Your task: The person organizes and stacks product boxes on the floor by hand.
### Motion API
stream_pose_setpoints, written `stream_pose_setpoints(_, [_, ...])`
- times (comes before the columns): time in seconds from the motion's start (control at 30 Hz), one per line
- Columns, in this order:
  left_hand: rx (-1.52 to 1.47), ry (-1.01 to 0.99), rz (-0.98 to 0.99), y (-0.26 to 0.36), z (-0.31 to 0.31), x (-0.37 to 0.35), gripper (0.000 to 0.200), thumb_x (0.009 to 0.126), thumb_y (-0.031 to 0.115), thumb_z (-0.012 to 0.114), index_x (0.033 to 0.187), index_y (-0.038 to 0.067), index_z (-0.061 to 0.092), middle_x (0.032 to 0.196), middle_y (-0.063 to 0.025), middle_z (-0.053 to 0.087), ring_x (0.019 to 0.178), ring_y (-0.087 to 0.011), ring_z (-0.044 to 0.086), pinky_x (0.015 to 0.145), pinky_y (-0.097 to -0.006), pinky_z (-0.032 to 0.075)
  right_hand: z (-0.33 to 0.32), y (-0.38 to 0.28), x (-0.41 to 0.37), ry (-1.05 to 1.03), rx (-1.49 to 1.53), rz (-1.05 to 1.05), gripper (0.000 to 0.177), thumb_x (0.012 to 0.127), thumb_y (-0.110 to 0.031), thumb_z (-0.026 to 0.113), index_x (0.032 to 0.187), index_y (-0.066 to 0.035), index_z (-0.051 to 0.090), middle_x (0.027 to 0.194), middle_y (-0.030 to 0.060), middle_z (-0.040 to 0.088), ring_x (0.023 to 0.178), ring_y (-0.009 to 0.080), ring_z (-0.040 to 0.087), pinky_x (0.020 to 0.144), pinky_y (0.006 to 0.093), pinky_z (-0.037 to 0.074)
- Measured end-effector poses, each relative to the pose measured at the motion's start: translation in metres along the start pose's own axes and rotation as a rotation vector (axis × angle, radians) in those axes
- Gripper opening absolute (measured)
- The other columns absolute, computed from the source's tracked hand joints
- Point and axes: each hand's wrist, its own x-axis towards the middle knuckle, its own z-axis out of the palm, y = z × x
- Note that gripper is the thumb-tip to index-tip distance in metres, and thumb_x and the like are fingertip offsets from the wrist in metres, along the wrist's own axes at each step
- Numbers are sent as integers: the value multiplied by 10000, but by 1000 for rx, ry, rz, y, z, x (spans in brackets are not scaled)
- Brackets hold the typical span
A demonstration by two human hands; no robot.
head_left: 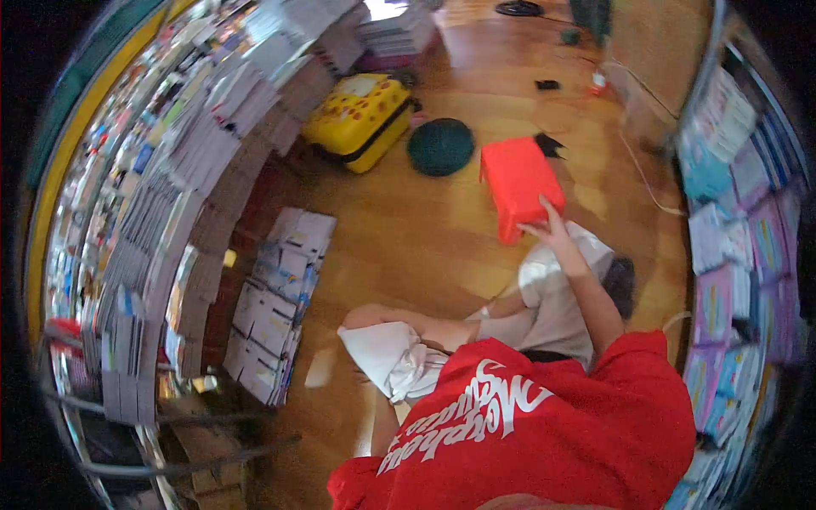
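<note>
A red plastic item point(520, 180), like a small stool or box, is at upper centre right over the wooden floor. My right hand point(551, 226) holds its near right edge, with fingers over the top and thumb at the side. My left forearm point(384, 425) runs up toward white cloth point(382, 353) at my left knee; the left hand itself does not show. My legs are folded on the floor below the red item. A dark green round cushion or stool point(440, 147) is left of it, and a black scrap point(549, 145) lies just behind.
A yellow suitcase point(360, 119) stands at upper left, near stacks of books point(204, 140). Flat book piles point(276, 306) lie on the floor at left. Shelved booklets point(722, 314) line the right side. A pale cable point(639, 166) crosses the floor.
</note>
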Motion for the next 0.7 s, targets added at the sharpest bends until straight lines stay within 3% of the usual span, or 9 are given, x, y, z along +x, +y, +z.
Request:
stream_pose_setpoints(0.07, [-2,-4,27,1,0,3,505,873,193,549,1275,-42,353,1311,-239,358,1210,-379,358,1020,-472,283,-16,-36,-3,24,224,-45,613,795,-290,657,1302,-73,388,1340,167,391,1234,383,360,931,608,407])
stream_pose_setpoints(0.13, [-2,-5,44,0,0,6,502,873,191,548,1273,-41,354,1310,-238,359,1209,-379,359,1019,-471,284,-40,-63,6,-66,385,-223,623,795,-299,651,1299,-48,383,1333,168,401,1242,388,346,963,610,375])
stream_pose_setpoints(0.2, [0,-8,62,-1,-2,9,499,873,189,547,1272,-41,356,1309,-237,361,1209,-378,360,1019,-470,285,-61,-85,6,-218,509,-386,611,800,-301,644,1299,-59,387,1331,161,404,1246,384,342,977,625,348])
stream_pose_setpoints(0.27, [2,-23,83,-3,-1,12,495,873,187,546,1270,-41,357,1308,-237,362,1208,-378,362,1018,-469,286,-68,-105,-15,-222,552,-519,597,812,-311,631,1307,-84,386,1344,146,391,1244,369,346,956,645,357])
stream_pose_setpoints(0.37, [0,-33,101,-4,0,18,490,874,184,545,1268,-41,359,1306,-236,364,1206,-377,364,1017,-468,288,-104,-139,-14,-40,540,-555,681,801,-340,645,1351,-110,315,1375,142,342,1233,370,352,913,649,397])
stream_pose_setpoints(0.57, [-19,-36,112,-9,-2,13,481,874,178,543,1263,-40,364,1302,-234,368,1204,-375,367,1015,-465,290,-134,-165,-45,578,268,-577,888,744,-454,683,1408,-173,165,1422,137,223,1224,421,328,811,634,467])
stream_pose_setpoints(0.67, [-43,-24,96,-12,-4,-3,476,874,175,542,1261,-40,366,1301,-233,370,1202,-375,369,1014,-464,292,-188,-175,-25,279,130,-540,932,720,-494,692,1414,-160,166,1421,150,211,1243,422,298,825,646,441])
stream_pose_setpoints(0.7, [-57,-11,86,-13,-4,-10,475,874,174,542,1260,-40,367,1300,-232,371,1202,-374,370,1014,-464,292,-194,-177,-25,275,118,-484,963,689,-500,718,1409,-170,170,1403,146,223,1228,409,310,857,656,404])
